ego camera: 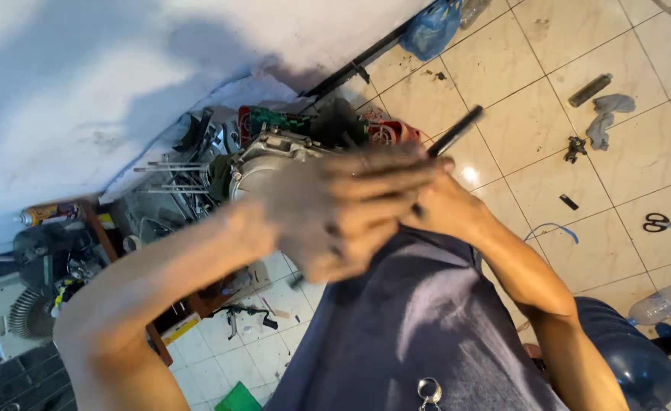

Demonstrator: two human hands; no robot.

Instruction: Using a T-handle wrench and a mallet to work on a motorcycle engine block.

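Note:
My left hand (335,209) is blurred and greasy, with its fingers stretched out toward the right across the middle of the view. It covers part of a grey metal engine case (263,156) that sits behind it. My right hand (446,209) is closed around a thin black rod-shaped tool (457,129) that points up and to the right. The fingertips of the left hand meet the right hand at the tool's lower end. Whether the left hand grips anything is hidden by blur.
Several metal rods (172,179) lie left of the engine case. On the tiled floor are scissors (659,223), a grey rag (608,118), a small metal part (575,148), a plastic bottle (667,298) and a blue bag (431,29). A fan (19,312) stands at lower left.

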